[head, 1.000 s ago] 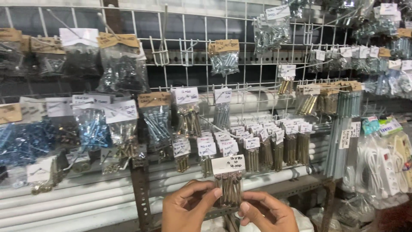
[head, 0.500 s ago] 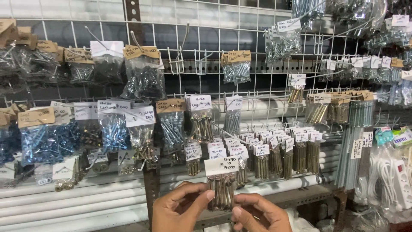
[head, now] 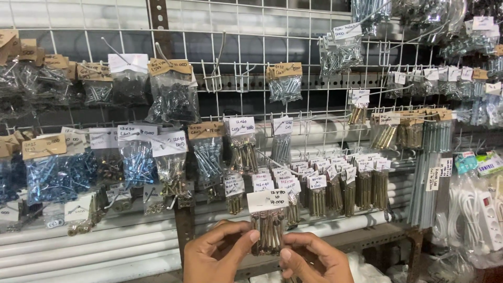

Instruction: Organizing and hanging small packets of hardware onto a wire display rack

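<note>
Both hands pinch one small clear bag of long brass-coloured screws (head: 268, 229) upright between them, the left hand (head: 217, 256) on its left edge, the right hand (head: 314, 259) on its lower right. Its white paper label (head: 268, 199) stands on top. Behind hangs a wire grid wall (head: 309, 47) with more bagged screws, white pipes (head: 89, 251) along its lower left.

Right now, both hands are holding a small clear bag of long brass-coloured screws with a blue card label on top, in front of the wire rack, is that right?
Not quite: the card label is white, not blue. The head view shows the left hand and right hand holding the small clear bag of long brass-coloured screws in front of the wire rack.
</note>
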